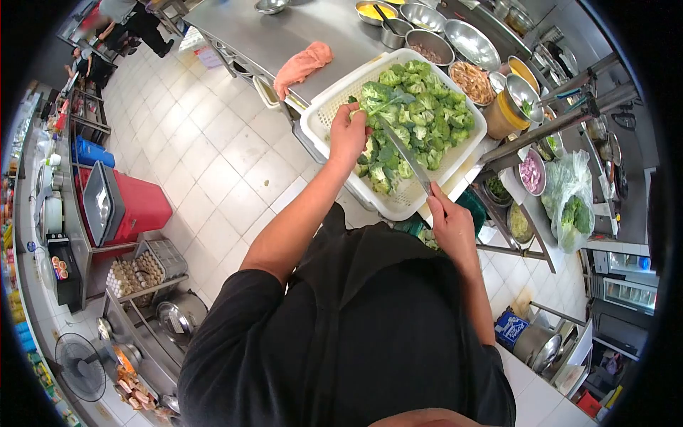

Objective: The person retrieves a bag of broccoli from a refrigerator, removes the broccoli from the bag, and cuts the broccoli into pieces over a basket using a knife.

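My right hand [453,226] is wrapped round the handle of a long knife [407,155], its blade slanting up and left across the basket. My left hand [347,135] pinches a piece of broccoli [377,104] near the basket's left side, close to the blade's tip. Whether the blade touches that piece I cannot tell. Below both lies a white perforated plastic basket [324,130] with many cut broccoli florets [434,99] heaped in it, mostly in the middle and right.
An orange cloth [304,65] lies on the steel counter [249,32] beyond the basket. Metal bowls of food, one with shredded orange-brown strips [472,82], crowd the right. A clear bag with broccoli [573,210] hangs at the far right. Two people are far back left.
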Motion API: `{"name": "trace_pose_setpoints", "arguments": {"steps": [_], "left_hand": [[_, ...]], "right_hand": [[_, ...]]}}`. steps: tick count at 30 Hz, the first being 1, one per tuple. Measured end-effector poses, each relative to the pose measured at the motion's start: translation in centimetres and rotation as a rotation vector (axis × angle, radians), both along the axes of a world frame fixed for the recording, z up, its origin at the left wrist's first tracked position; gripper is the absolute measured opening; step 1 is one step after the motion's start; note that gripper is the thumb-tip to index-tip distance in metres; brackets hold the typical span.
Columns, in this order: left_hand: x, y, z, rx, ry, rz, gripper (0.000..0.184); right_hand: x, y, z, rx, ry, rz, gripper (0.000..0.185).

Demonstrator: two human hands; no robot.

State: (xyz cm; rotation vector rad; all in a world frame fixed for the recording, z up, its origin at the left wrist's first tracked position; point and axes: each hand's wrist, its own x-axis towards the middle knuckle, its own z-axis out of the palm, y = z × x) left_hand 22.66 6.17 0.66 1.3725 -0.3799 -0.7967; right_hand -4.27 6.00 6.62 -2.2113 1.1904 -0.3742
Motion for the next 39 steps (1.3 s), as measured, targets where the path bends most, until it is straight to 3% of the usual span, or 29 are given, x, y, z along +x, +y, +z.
{"name": "trace_pose_setpoints", "arguments": {"steps": [6,12,21,24,27,30,33,39], "left_hand": [[0.2,0.9,1.6,-0.025,0.001,0.002,0.031],[1.6,0.4,-0.1,-0.053,-0.118,0.017,0.031],[3.4,0.3,-3.7,0.066,-0.395,0.129,0.033],[3.3,1.0,-3.9,0.162,-0.508,0.147,0.035],[2.5,2.4,-1.8,0.241,-0.622,0.127,0.034],[2.1,2.9,-2.1,0.269,-0.638,0.098,0.033],[1.7,3.0,-2.5,0.269,-0.626,0.088,0.032],[1.5,2.8,-2.9,0.271,-0.662,0.070,0.032]], "right_hand": [[0.4,0.4,0.5,-0.051,-0.074,0.013,0.037],[1.9,0.2,0.3,-0.141,0.085,-0.013,0.039],[4.1,-0.8,-2.6,-0.060,-0.111,0.059,0.042],[4.3,-2.3,-2.8,0.565,0.151,-0.050,0.048],[3.6,-1.9,-2.2,1.018,-0.025,-0.227,0.047],[2.6,-1.3,-4.3,0.082,-0.074,0.109,0.045],[2.6,-1.0,-2.3,-0.203,0.232,0.091,0.046],[2.5,-1.5,0.0,-0.306,0.355,0.098,0.044]]}}
